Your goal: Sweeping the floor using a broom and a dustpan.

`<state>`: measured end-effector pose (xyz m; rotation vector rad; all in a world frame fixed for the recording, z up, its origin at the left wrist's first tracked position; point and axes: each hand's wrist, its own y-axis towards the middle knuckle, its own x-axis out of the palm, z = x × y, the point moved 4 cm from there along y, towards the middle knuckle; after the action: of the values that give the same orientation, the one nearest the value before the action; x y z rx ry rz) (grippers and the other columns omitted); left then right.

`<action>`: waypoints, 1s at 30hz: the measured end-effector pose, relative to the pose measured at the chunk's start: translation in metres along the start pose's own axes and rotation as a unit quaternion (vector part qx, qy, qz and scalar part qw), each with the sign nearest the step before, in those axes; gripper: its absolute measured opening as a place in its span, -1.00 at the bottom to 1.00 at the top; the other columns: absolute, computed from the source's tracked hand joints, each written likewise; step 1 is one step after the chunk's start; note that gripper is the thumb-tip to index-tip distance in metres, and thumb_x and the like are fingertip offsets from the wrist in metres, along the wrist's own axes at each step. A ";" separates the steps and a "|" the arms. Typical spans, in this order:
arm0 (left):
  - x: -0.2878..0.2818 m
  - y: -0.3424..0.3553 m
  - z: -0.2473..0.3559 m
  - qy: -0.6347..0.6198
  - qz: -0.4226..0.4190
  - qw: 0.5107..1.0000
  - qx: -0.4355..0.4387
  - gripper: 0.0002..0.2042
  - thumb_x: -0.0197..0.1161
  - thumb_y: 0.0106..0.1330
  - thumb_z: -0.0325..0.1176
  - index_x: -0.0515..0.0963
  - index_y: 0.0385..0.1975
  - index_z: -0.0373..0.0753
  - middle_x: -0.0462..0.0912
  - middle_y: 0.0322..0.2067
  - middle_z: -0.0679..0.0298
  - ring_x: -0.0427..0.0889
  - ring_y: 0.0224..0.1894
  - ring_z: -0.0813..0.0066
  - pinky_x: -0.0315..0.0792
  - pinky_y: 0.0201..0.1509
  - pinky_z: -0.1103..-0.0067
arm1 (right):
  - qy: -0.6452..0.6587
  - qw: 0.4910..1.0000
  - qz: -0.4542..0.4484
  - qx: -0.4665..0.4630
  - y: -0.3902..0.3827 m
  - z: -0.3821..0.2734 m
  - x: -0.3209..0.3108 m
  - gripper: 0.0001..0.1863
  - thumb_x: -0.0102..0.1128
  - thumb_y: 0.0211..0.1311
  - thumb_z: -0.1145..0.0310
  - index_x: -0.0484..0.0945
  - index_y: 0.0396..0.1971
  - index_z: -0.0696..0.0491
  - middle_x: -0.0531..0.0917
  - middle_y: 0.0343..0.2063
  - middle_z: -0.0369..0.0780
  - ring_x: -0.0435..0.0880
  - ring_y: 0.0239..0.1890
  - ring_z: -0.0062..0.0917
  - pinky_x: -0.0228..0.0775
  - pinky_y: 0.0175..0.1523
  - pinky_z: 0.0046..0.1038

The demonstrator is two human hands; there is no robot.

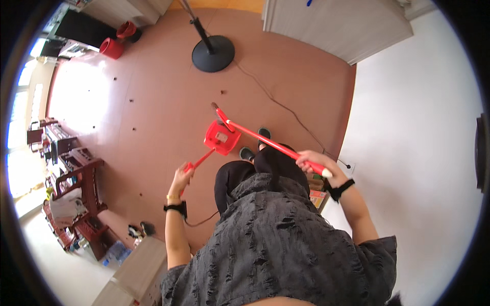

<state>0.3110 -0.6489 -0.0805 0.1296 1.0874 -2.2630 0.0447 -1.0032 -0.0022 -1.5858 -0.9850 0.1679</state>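
My left hand is closed round the handle of a red dustpan, whose pan rests on or just above the floor in front of my feet. In my right hand is the red handle of a broom, gripped near its pale end cap. The broom slants down and left across my front. Its red head with dark bristles lies over the far edge of the dustpan; whether the bristles touch the pan I cannot tell. A small dark bit lies on the floor just beyond the bristles.
More dark bits are scattered over the reddish floor to the left. A round black stand base stands ahead, with a cable running right to the white wall. Dark wooden furniture lines the left; red bins stand far left.
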 end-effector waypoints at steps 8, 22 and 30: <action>0.039 -0.043 -0.077 -0.251 0.062 0.966 0.011 -0.78 -0.04 0.16 -0.28 0.38 -0.25 -0.23 0.38 -0.63 0.39 0.26 -0.74 0.72 0.21 -0.69 0.77 | 0.077 0.996 0.032 -0.045 -0.004 0.078 -0.116 -0.84 -0.05 0.12 0.52 0.25 -0.31 0.01 0.29 -0.66 -0.43 0.21 -0.76 -0.86 0.10 -0.74 -0.82; 0.125 -0.049 -0.077 -0.466 0.126 0.875 -0.038 -0.65 -0.04 0.04 -0.33 0.31 -0.12 -0.20 0.43 -0.43 0.26 0.41 -0.54 0.57 0.36 -0.44 0.65 | 0.217 0.947 0.165 -0.172 0.059 -0.028 -0.296 -0.84 0.03 -0.06 0.58 0.23 -0.63 0.09 0.37 -0.75 -0.31 0.39 -0.78 -0.66 0.29 -0.69 -0.66; 0.176 -0.040 -0.057 -0.534 0.148 0.821 -0.136 -0.63 0.01 -0.06 -0.34 0.36 -0.16 -0.17 0.41 -0.41 0.29 0.38 -0.48 0.53 0.31 -0.34 0.58 | 0.004 0.992 0.106 -0.068 0.095 -0.080 -0.227 -0.85 0.01 -0.01 0.42 0.35 -0.70 0.05 0.41 -0.77 -0.31 0.41 -0.72 -0.61 0.28 -0.59 -0.60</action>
<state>0.1370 -0.6744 -0.1506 -0.9206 0.6524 -1.4513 -0.0035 -1.2071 -0.1535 -1.8142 -0.8357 0.2456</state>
